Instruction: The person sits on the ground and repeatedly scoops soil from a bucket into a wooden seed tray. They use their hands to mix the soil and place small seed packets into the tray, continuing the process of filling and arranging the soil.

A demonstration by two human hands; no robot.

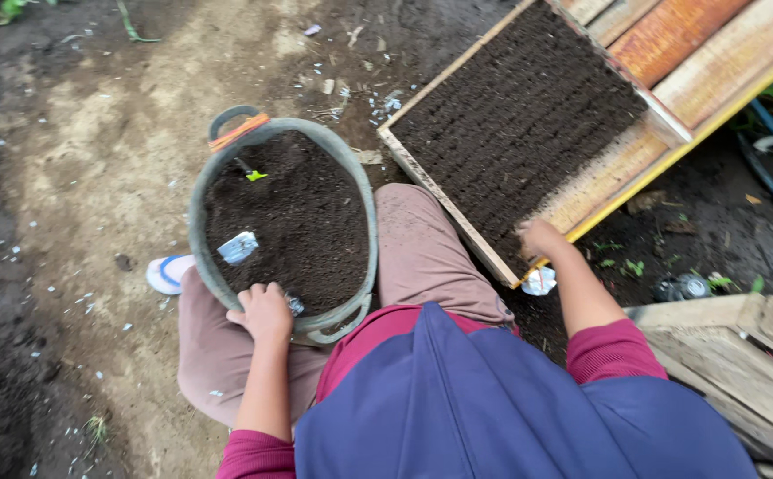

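Left hand (264, 310) fingers curled over near rim of soil-filled rubber tub (351, 173), gripping. Right hand (539, 238) right of tub, fist-like on seedling tray (457, 58) soil; contents indiscernible. Risk: tub tipping off lap, spilling soil.

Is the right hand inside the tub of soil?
No, the right hand rests at the near edge of the wooden tray, while the left hand is at the tub.

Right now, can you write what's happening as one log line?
left hand: on rim of soil tub | right hand: at near corner of soil tray | seated on dirt ground
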